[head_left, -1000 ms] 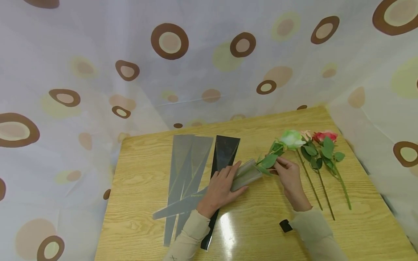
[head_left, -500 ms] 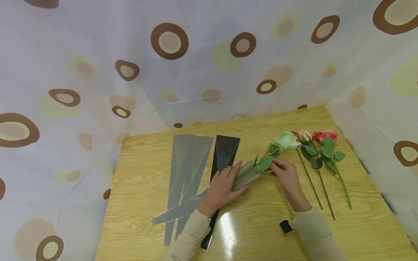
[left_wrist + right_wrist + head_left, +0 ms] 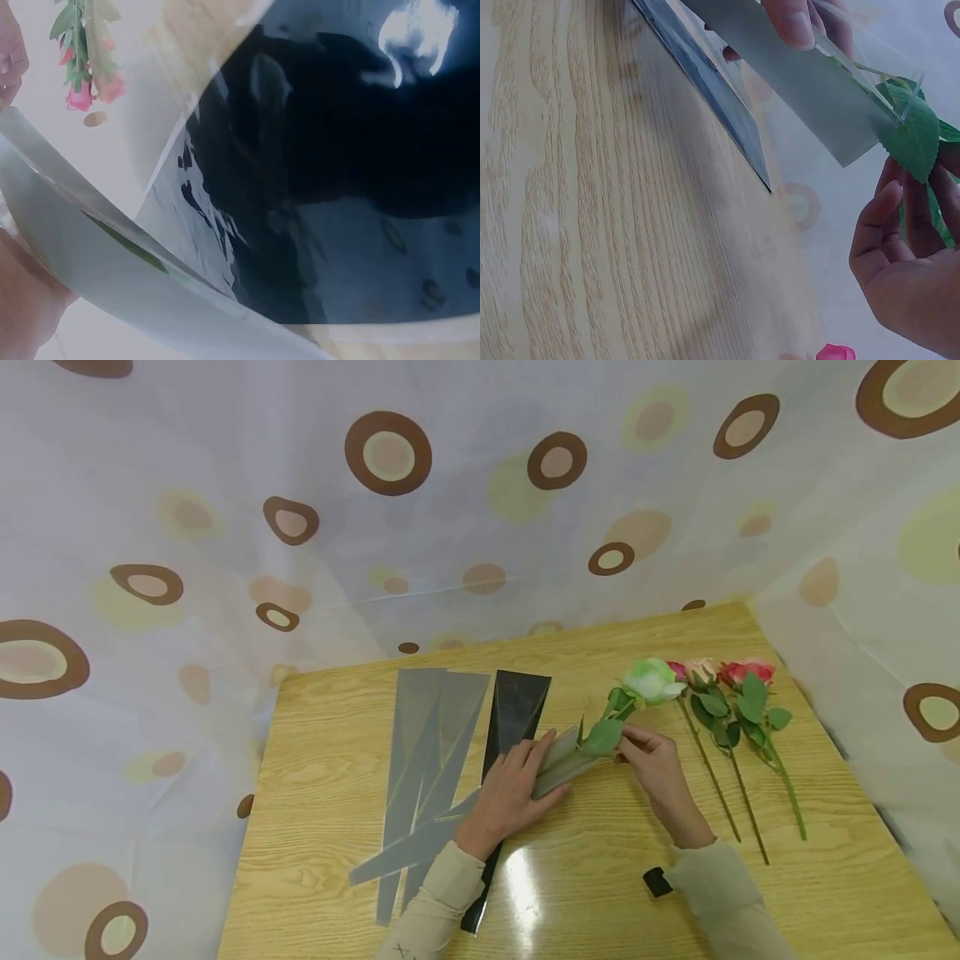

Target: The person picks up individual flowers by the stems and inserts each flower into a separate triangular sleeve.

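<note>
My left hand [image 3: 506,797] holds a translucent grey flower sleeve [image 3: 562,764] slantwise over the table, thumb on the near side and fingers on the far side. A white-green artificial rose [image 3: 651,682] has its stem inside the sleeve's wide mouth, with bloom and upper leaves outside. My right hand [image 3: 663,781] pinches the rose by its leaves or stem at that mouth; the exact grip is hidden. In the right wrist view a green leaf [image 3: 913,135] overlaps the sleeve's edge [image 3: 802,105]. The left wrist view shows the sleeve [image 3: 150,277] close up.
Several other roses [image 3: 746,675], pink and red, lie at the right. Two grey sleeves [image 3: 420,718] lie at the left, partly under the held one's narrow end. A black sleeve [image 3: 521,702] lies beneath my left forearm. A small black object [image 3: 657,882] sits near my right cuff.
My right hand has moved slightly left, sliding the white-green rose deeper into the sleeve. The sleeve's narrow end has dipped a little; my left hand has stayed in place.
</note>
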Tool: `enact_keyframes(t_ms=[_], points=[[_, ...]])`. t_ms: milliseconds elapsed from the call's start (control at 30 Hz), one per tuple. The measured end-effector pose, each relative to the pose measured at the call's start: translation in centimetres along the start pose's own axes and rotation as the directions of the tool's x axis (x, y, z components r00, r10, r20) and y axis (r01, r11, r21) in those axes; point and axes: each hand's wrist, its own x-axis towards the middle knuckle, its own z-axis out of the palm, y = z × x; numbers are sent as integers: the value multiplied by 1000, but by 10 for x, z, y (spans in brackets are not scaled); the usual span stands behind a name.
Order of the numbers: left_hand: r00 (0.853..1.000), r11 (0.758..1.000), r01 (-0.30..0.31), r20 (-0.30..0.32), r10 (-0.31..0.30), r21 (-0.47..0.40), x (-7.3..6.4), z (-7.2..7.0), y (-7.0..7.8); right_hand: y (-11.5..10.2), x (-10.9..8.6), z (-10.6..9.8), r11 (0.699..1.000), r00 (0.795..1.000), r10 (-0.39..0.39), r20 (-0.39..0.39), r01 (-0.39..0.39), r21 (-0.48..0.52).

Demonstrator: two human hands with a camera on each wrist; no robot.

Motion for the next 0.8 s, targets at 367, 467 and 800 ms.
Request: enact_keyframes(t_ms=[367,467,800], points=[[998,996,45,37,-42,-83,-1,2,0,0,0,-1,999,1000,18,6,-18,-45],[999,995,37,31,-34,-91,-2,2,-1,0,0,-1,997,999,38,24,-36,-69],[1000,996,17,15,-15,-89,-1,4,-2,5,3,2,990,995,78,69,-69,-123]])
